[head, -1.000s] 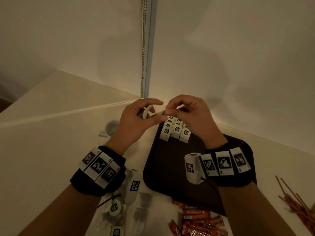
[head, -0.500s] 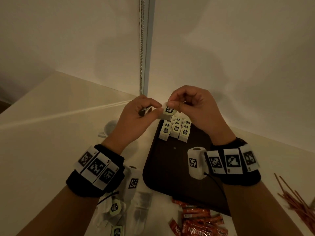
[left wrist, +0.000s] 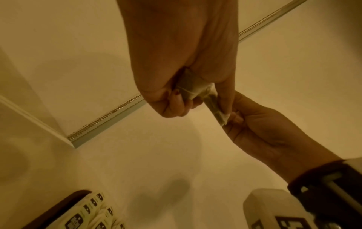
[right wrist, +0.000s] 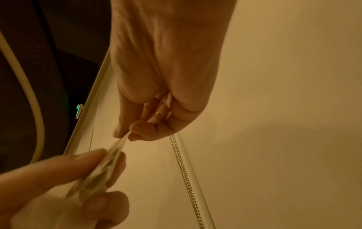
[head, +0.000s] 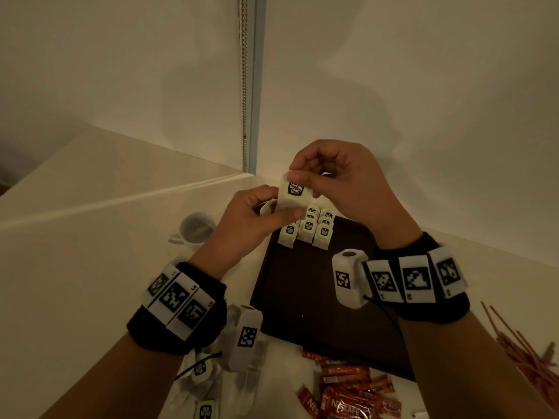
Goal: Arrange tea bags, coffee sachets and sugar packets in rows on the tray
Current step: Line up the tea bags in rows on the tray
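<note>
A white tea bag with a black label is held up in the air over the far left corner of the dark tray. My left hand pinches its lower edge and my right hand pinches its top. The wrist views show the same tea bag squeezed between the fingers of both hands. Several tea bags stand in short rows at the tray's far end. More tea bags lie on the table under my left forearm.
Red coffee sachets lie in a heap in front of the tray. Thin brown stir sticks are scattered at the right. A white cup stands left of the tray. Walls meet in a corner close behind.
Both hands have lifted the tea bag higher and turned it, so its black label now faces me. The rows on the tray have not moved.
</note>
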Available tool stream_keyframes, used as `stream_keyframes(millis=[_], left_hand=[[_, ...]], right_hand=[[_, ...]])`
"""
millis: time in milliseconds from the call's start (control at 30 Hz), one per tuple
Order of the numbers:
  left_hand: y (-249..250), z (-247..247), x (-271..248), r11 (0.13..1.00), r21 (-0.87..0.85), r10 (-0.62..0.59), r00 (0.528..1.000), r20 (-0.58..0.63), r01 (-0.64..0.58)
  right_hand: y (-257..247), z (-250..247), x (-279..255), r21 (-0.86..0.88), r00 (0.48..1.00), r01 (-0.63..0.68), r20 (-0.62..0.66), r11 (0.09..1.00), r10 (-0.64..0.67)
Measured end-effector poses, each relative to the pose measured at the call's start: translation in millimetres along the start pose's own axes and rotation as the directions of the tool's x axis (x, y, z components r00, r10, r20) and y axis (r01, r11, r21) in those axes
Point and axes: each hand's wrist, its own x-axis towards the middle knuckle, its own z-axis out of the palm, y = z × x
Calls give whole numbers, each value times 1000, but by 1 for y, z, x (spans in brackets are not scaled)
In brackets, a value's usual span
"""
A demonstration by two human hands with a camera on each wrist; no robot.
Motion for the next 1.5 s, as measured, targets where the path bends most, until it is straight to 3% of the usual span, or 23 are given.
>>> stream_keyframes(millis=[67, 233, 467, 567, 633, 700, 767, 867, 933, 1000, 1200, 1500], left_hand=[[1, 1, -1, 1000, -1, 14, 1000, 22, -14], [-1, 1, 2, 998, -2, 59, 996, -70, -60], [-10, -3, 4, 990, 129, 54, 998, -24, -51], [-20, -7, 3, 993, 59, -106, 994, -2, 106], [-31, -13, 1, 951, -172, -268, 962, -40, 258], [-40, -20, -1, 848, -394, -418, 904, -86, 355], [-47, -27, -2, 777, -489, -508, 854, -114, 397], [-53, -33, -5, 669, -624, -580, 808, -98, 405], [-54, -34, -5, 590, -704, -609, 790, -68, 395], [-54, -37, -4, 538, -750, -618, 785, -39, 386], [-58, -40, -3, 536, -747, -615, 788, -26, 394], [-64, -40, -5, 493, -765, -600, 798, 45, 414]], right_hand=[[1, -2, 0, 18, 1000, -1, -16, 1000, 1], [0, -2, -2, 30, 1000, 3, 20, 1000, -3], [1, -3, -6, 1, 1000, 6, 22, 1000, -6], [8, -4, -8, 8, 1000, -8, -2, 1000, 8], [21, -8, -10, -14, 999, -49, -2, 999, 49], [45, -10, -15, -83, 988, -150, 30, 985, 153], [74, -8, -22, -207, 953, -267, 89, 941, 290], [116, 3, -33, -392, 850, -406, 170, 826, 498], [139, 13, -38, -396, 780, -485, 208, 780, 590], [159, 23, -40, -399, 752, -526, 196, 751, 630], [198, 28, -36, -434, 801, -551, -36, 713, 597], [213, 31, -18, -499, 828, -523, -106, 691, 551]])
